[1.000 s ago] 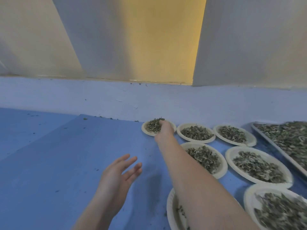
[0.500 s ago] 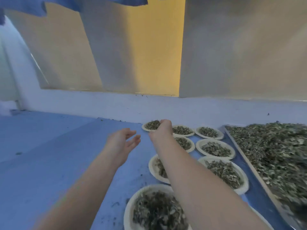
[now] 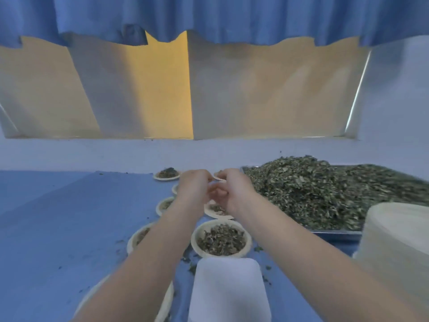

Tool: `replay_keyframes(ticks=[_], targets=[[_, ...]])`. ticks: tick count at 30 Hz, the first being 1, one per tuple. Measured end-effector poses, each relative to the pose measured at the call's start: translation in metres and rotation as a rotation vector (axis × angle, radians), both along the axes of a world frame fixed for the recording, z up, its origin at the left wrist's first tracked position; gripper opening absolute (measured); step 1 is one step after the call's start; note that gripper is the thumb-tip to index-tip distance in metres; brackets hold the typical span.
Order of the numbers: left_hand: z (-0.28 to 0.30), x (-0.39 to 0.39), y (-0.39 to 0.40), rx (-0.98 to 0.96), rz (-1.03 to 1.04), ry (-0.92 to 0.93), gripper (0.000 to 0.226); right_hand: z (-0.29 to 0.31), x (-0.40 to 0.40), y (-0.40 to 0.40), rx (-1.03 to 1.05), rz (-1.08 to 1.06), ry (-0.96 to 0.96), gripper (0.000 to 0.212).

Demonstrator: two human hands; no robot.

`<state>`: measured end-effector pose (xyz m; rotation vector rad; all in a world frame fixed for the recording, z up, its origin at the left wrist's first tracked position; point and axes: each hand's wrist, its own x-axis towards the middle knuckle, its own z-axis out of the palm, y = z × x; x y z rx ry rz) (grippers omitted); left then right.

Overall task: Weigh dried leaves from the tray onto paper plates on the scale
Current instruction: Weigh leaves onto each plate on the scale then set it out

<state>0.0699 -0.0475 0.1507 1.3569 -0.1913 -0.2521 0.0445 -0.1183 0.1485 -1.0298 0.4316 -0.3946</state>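
Observation:
My left hand (image 3: 193,188) and my right hand (image 3: 234,192) meet fingertip to fingertip above the rows of filled paper plates. Their fingers are curled and I see nothing held in either hand. A metal tray (image 3: 336,232) heaped with dried leaves (image 3: 313,187) lies to the right of my hands. Below my forearms sits a paper plate of leaves (image 3: 197,242), and the white scale platform (image 3: 228,291) just in front of it is bare. The farthest filled plate (image 3: 166,175) is at the back left of the rows.
A tall stack of unused paper plates (image 3: 394,242) stands at the right, in front of the tray. More filled plates (image 3: 137,238) run under my left forearm. Leaf crumbs (image 3: 189,266) lie around the scale. Blue tabletop (image 3: 69,217) stretches to the left, with a wall behind.
My right hand has let go of the far plate and drawn back. My left hand has moved right to meet it. The view has shifted right and back, showing the scale and the plate stack.

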Motion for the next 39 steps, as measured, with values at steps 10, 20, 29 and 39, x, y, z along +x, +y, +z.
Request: replay_keyframes(ticks=[10, 20, 29, 39], targets=[[0.006, -0.120, -0.150, 0.143, -0.300, -0.295, 0.012, 0.042, -0.158, -0.120, -1.071, -0.389, 0.339, 0.029], [-0.036, -0.164, -0.225, 0.782, -0.461, -0.577, 0.067, -0.010, -0.263, -0.227, -1.562, -0.269, 1.126, 0.013], [-0.039, -0.161, -0.231, 0.861, -0.432, -0.676, 0.017, -0.016, -0.268, -0.263, -1.412, -0.343, 1.183, 0.027], [0.003, -0.152, -0.214, 0.775, -0.375, -0.755, 0.016, 0.028, -0.258, -0.236, -1.560, -0.371, 1.139, 0.018]])
